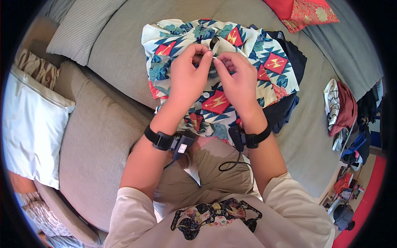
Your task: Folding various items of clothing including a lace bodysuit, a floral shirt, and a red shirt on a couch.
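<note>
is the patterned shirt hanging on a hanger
No, the patterned shirt lies flat on the grey sofa while both hands pinch it near a button.

The hands cover the middle of the bright shirt (231,66), so the tiny white thing pinched between the fingertips (211,58) is too small to tell. The red cushion (304,12) is cut off at the top. The clothes pile (345,111) is squashed and blurry.

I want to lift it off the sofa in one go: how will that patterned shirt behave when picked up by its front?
The patterned shirt is probably floppy: it lies rumpled over dark clothes. It looks thin, so likely light. The left hand and right hand pinch its front edge near a white button; the rest would likely sag.
</note>
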The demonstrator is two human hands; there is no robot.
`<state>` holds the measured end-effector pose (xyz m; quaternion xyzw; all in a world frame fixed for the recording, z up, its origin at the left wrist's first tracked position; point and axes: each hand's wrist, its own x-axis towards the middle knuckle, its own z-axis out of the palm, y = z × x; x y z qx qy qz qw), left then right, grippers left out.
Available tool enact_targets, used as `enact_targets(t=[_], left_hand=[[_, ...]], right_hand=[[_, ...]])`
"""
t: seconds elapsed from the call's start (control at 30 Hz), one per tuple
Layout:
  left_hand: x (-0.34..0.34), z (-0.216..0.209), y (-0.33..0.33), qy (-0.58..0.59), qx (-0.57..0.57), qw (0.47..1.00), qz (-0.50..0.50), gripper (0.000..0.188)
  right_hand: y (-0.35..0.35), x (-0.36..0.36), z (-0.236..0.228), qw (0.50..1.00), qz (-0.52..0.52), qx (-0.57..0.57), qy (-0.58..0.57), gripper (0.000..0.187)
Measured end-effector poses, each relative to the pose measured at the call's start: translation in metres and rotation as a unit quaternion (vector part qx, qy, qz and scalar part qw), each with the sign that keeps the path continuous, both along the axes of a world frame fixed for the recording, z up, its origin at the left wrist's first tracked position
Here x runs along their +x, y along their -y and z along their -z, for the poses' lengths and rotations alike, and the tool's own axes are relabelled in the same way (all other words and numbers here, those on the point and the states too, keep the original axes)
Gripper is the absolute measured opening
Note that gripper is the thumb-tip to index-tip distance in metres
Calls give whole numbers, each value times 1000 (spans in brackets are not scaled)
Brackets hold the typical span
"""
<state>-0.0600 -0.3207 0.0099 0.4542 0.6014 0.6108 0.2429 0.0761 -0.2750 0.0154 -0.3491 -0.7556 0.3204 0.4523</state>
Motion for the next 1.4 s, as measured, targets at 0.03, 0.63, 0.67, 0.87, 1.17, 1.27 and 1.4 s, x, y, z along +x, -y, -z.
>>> enact_targets(t=[0.03, 0.63, 0.67, 0.87, 1.17, 1.27, 1.4], left_hand=[[1, -2, 3, 4, 0, 1000, 5, 17], [-5, 1, 12, 86, -33, 994, 58, 20], [-5, 1, 12, 91, -29, 994, 57, 20], [-7, 3, 12, 81, -26, 994, 64, 20], [-4, 3, 12, 58, -4, 996, 65, 15], [-6, 1, 14, 51, -25, 997, 59, 15], [-9, -2, 16, 52, -10, 996, 73, 17]], right_hand=[[2, -2, -1, 996, -19, -66, -48, 12], [8, -2, -7, 956, -19, -244, -160, 15], [8, -2, -7, 956, -24, -244, -162, 14], [5, -4, -7, 959, -45, -238, -148, 13], [5, -7, -4, 958, -22, -236, -160, 15], [2, -6, -2, 954, -48, -245, -164, 13], [-6, 0, 0, 943, -85, -280, -157, 11]])
